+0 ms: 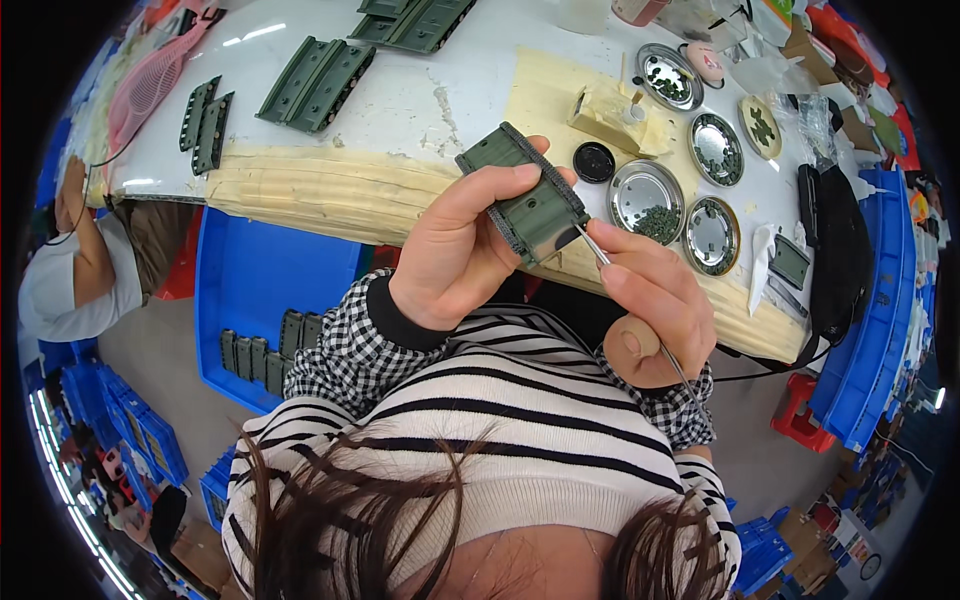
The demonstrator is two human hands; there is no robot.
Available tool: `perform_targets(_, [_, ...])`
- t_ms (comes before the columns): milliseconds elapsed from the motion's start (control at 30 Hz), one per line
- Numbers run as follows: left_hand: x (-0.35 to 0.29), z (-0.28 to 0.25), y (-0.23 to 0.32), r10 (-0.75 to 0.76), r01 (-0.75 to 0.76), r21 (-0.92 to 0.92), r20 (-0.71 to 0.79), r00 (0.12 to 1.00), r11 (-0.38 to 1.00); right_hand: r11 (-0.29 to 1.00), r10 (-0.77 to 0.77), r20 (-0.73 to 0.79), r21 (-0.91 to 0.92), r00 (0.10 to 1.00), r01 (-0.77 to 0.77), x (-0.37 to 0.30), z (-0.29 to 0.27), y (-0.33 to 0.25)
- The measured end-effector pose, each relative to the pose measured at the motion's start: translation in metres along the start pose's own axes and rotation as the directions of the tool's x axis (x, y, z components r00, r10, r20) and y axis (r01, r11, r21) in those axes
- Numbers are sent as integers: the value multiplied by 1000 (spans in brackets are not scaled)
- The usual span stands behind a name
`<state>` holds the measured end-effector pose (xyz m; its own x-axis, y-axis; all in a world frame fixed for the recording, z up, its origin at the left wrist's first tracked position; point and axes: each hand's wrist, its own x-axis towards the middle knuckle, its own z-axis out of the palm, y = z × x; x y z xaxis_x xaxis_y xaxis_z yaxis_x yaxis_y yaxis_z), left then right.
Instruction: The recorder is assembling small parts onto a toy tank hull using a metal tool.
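Note:
My left hand (465, 225) grips a dark green plastic model part (535, 215), a hull-like piece with track strips along its long sides, tilted above the table's front edge. In my right hand (660, 285) is a slim metal tool (594, 244), its tip at the near right corner of the model part. The tool's far end comes out below that hand; its middle is hidden by the fingers. A beige cover (638, 338) sits on one finger of the right hand. Close by, round metal dishes (622, 190) hold small green pieces.
Larger green hull parts (318, 85) and track pieces (207, 125) lie on the table (420, 110). A tape-wrapped block (620, 122) and a black round lid (594, 162) stand near the dishes. A blue bin (275, 240) with green parts is below left. Another person (90, 250) sits at the left.

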<state>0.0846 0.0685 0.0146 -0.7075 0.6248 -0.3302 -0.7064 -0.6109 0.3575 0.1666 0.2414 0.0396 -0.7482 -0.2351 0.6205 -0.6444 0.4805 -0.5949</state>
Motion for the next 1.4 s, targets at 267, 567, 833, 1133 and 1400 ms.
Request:
perform_targets(267, [2, -1, 0, 6, -6, -4, 11, 1000, 1000, 1000, 5, 13, -15, 1000, -5, 3, -1, -1])
perform_targets(567, [3, -4, 1, -3, 3, -34, 4, 1000, 999, 1000, -12, 50, -21, 999, 13, 3, -2, 3])
perform_targets(833, [3, -5, 0, -1, 1, -33, 8, 1000, 999, 1000, 9, 23, -8, 1000, -9, 2, 1, 2])
perform_targets(1133, [2, -6, -1, -17, 17, -63, -7, 1000, 998, 1000, 3, 30, 13, 1000, -3, 2, 0, 2])
perform_targets(1400, [-1, 2, 9, -2, 4, 96, -16, 1000, 995, 988, 106, -185, 128, 977, -83, -6, -5, 13])
